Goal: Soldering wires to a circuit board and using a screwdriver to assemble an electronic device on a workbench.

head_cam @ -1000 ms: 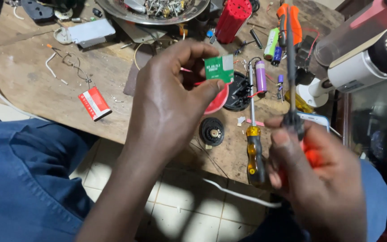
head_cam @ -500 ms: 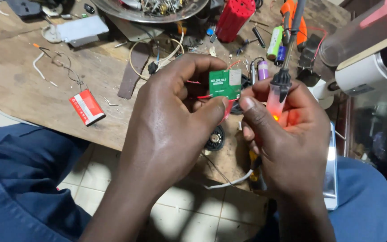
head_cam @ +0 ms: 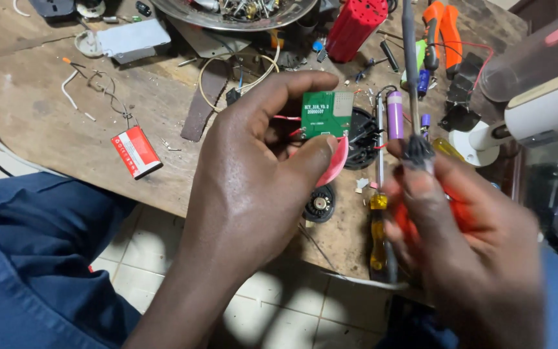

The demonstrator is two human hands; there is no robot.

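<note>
Hands first, nearest you: your right hand sits low at the right, blurred, fingers wrapped shut around the orange-red handle of a soldering iron whose dark shaft rises nearly straight up, away from you, with the tip beyond the top edge of the view. Your left hand is just beside it to the left, a little farther out, thumb and fingers pinched closed on a small green circuit board with a pink-red piece under the thumb.

The relation that matters: the board lies up and to the left of the right hand, and the iron's shaft stands just to the board's right, parallel to that edge, near it but apart. The board faces you, roughly square, with thin red wires at its left side. The left hand is the one on the board; the right has only the iron.

Farther out on the wooden bench, a yellow-handled screwdriver lies between the two hands, pointing away from you, beside a purple cylindrical cell. A red flat battery lies well apart on the left. Farthest off are a red cylinder and the rim of a metal dish of parts.
</note>
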